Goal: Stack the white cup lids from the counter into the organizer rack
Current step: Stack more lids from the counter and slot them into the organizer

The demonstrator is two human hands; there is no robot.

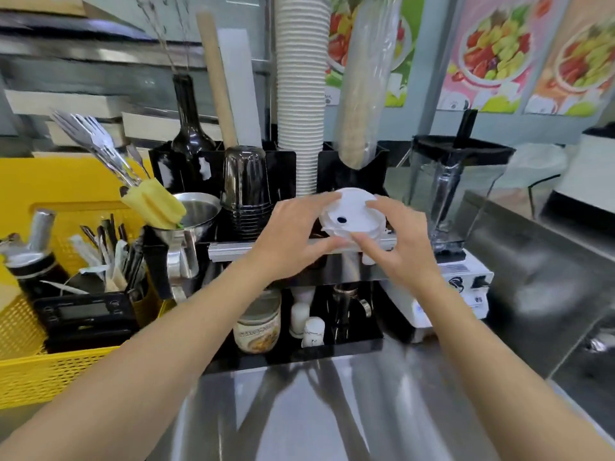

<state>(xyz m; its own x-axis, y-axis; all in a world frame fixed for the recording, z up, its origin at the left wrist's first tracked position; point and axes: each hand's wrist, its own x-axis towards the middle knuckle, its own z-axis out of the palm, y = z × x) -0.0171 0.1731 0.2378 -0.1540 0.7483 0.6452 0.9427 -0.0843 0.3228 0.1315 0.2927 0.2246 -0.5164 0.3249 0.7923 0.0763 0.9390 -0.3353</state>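
A small stack of white cup lids (353, 217) with a dark sip hole is held between both hands, tilted, just in front of the black organizer rack (284, 168). My left hand (293, 232) grips the stack's left edge with thumb below and fingers above. My right hand (396, 239) holds its right and lower edge. The lids hover over the rack's front compartment, below a tall column of white paper cups (301, 94). What lies under the lids is hidden.
The rack also holds stacked black cups (246, 188), a dark bottle (189, 128) and sleeved cups (362, 104). A blender (449, 194) stands to the right, a yellow basket (50, 371) with utensils and a scale to the left. Jars sit on a low black tray (299, 356).
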